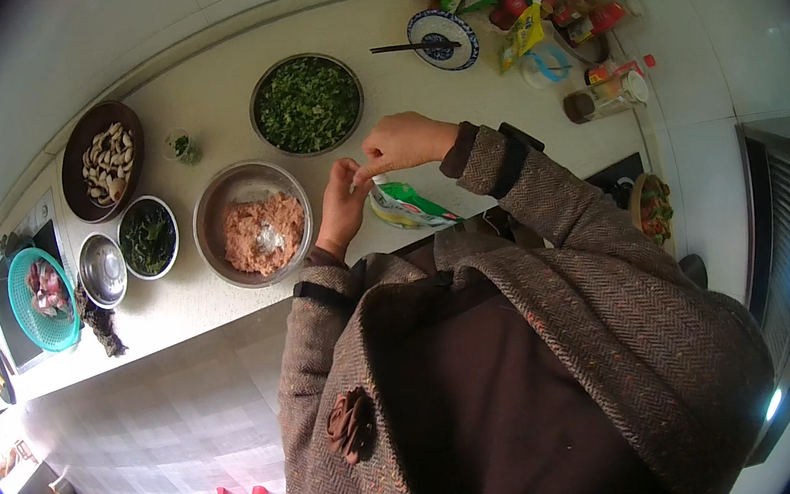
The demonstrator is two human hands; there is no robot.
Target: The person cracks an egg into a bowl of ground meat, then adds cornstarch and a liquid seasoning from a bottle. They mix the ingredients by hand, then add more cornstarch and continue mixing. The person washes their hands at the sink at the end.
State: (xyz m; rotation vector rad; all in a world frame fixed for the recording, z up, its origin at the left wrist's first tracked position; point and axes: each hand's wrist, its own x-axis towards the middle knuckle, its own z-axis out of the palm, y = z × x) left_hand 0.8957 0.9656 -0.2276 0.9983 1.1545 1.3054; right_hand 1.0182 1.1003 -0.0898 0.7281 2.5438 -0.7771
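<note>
My left hand (342, 207) and my right hand (401, 141) meet over the counter, fingertips together at the top edge of a green and white plastic packet (410, 205). Whether either hand grips the packet or something small is hidden by the fingers. Left of my left hand stands a steel bowl (205, 232) of minced meat (250, 241), with a patch of white powder (269, 237) on the meat. Behind my hands is a round metal bowl of chopped green herbs (306, 104).
Leftward stand a brown bowl of sliced mushrooms (108, 164), a bowl of dark leafy greens (148, 236), an empty metal bowl (103, 270), a small glass (183, 148) and a teal colander (22, 299) by the sink. Chopsticks (405, 48) lie across a patterned bowl (441, 22); several bottles and packets stand right.
</note>
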